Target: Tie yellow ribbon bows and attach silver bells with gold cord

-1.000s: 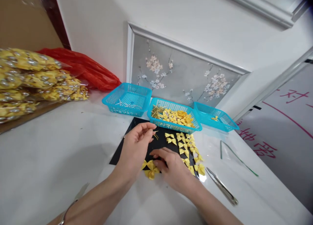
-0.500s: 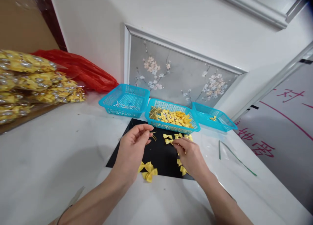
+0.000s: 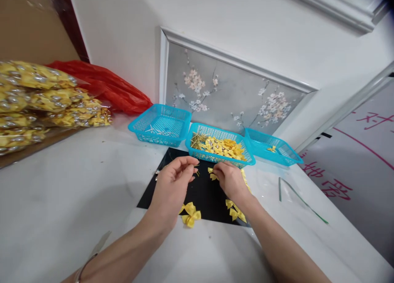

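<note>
My left hand (image 3: 174, 184) is closed in a pinch over the black mat (image 3: 203, 197), with the ends of a few thin gold twist ties (image 3: 198, 173) poking out past its fingertips. My right hand (image 3: 230, 178) is pinched at a small yellow bow (image 3: 210, 170) on the mat's far side; the fingers cover part of it. More bows lie under and beside this hand, some hidden. By the mat's near edge, below my left hand, sits a group of yellow bows (image 3: 191, 214). Others (image 3: 235, 212) rest along the right edge.
Behind the mat, a blue basket (image 3: 221, 158) holds gold ties and yellow bows. A left basket (image 3: 156, 138) contains white strips; a right one (image 3: 286, 158) has one yellow piece. Bagged yellow bows (image 3: 46, 98) and red plastic (image 3: 107, 86) lie left. A green strip (image 3: 304, 201) lies right.
My right hand has moved slightly up and left to the far-left bow of the rows. My left hand keeps its pinch on the ties. The view has shifted a little.
</note>
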The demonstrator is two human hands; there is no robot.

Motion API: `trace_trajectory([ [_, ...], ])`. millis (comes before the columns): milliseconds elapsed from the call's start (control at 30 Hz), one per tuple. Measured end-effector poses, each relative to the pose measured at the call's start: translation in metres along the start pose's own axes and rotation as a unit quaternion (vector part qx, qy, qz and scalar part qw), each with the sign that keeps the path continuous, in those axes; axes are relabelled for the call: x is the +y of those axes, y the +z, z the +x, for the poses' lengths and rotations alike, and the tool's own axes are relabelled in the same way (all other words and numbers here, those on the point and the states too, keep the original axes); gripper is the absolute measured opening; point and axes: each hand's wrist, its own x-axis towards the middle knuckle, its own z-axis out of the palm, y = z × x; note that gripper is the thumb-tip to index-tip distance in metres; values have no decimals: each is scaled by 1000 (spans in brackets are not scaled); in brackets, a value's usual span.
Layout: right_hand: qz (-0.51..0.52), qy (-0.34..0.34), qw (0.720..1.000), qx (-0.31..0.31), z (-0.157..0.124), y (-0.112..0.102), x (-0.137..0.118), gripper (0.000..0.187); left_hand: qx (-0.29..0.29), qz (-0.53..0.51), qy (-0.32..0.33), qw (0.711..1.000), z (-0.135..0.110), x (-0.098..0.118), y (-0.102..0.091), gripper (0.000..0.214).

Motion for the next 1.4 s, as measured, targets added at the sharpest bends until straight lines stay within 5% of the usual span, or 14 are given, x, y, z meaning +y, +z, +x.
trace_trajectory([
  [367, 30, 19, 999, -29, -2, 2, -2, 11, -11, -1, -9, 1000, -1, 3, 1, 9],
  [500, 63, -9, 997, -35, -14, -12, -25, 16, -7, -8, 1, 1000, 0, 4, -1, 10],
  [733, 171, 6, 973, -157, -40, -6, -68, 9, -2, 1, 11, 1000, 2, 1, -3, 9],
  [1000, 267, 64, 955, -113, -45, -25, -61, 10, -50, 39, -2, 998, 4, 1, -3, 12],
  [1233, 401, 93, 911, -32, -54, -37, -42, 9, -266, 35, -138, 953, -3, 1, 3, 30],
  [1400, 440, 132, 887, -45, -57, -34, -34, 10, -218, 60, -119, 967, 1, -5, 4, 26],
])
